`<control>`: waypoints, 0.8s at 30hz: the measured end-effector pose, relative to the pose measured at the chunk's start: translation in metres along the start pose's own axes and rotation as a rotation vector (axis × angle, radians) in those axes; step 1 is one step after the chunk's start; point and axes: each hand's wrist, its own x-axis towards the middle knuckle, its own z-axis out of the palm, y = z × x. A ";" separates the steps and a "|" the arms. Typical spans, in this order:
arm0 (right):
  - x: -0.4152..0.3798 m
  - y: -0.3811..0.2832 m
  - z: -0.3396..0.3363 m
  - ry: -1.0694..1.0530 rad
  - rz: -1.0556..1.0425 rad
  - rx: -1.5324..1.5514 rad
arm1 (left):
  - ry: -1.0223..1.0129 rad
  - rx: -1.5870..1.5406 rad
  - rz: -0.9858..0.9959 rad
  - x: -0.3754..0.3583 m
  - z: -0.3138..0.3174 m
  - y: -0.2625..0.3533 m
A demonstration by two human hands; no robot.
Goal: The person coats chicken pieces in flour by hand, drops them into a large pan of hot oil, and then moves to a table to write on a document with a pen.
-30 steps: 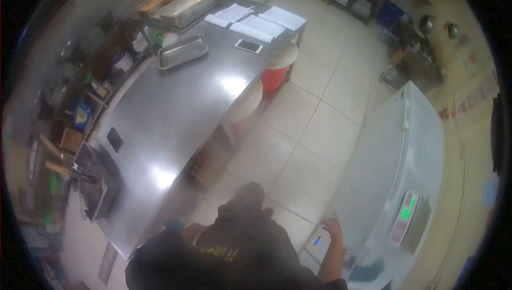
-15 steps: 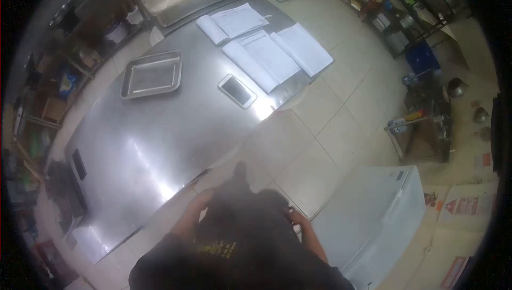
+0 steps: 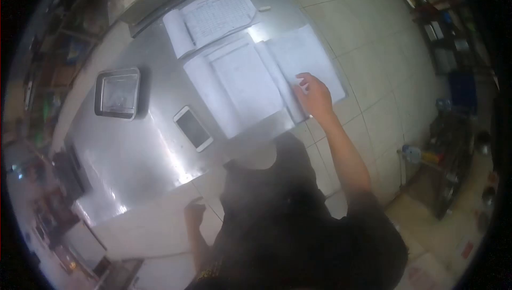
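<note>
My right hand [image 3: 314,97] is over the lower right part of an open white booklet [image 3: 316,60], its fingers loosely bent and apart, with nothing seen between them. To the left of it lies a second open booklet [image 3: 242,79] with white pages. A third booklet [image 3: 221,13], its page printed with a table grid, lies further back, a pen [image 3: 190,35] along its fold. My left hand [image 3: 194,212] hangs low beside my body, off the table's near edge; its fingers are small and blurred. A white phone [image 3: 193,129] with a dark screen rests nearer me.
The steel table [image 3: 160,140] carries a shallow metal tray [image 3: 117,93] on the left. A small white piece [image 3: 265,9] lies near the back booklet. Cluttered shelves [image 3: 445,28] stand at the right, beyond the tiled floor [image 3: 368,92].
My view has shifted closer to the booklets. My right hand has moved from near my body out over the right booklet; my left hand has dropped lower at my side.
</note>
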 end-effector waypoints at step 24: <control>0.080 0.050 0.018 -0.384 -0.349 -0.224 | 0.306 -0.273 -0.292 -0.113 0.204 0.219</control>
